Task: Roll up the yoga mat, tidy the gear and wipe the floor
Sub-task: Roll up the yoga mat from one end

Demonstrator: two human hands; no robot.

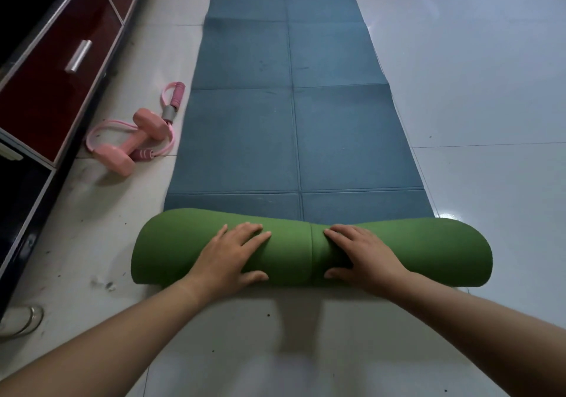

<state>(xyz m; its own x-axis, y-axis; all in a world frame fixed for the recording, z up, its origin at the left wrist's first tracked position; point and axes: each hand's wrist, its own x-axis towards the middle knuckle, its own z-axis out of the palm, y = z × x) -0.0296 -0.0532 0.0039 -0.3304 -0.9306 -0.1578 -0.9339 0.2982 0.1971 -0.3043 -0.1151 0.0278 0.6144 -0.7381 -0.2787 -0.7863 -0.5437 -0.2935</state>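
Head view: left hand, right hand flat on yoga mat

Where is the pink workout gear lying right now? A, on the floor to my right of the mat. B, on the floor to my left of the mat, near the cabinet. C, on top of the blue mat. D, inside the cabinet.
B: the pink dumbbell and pink resistance band lie on the floor between the mat and the cabinet.

Floor: mat, dumbbell, band
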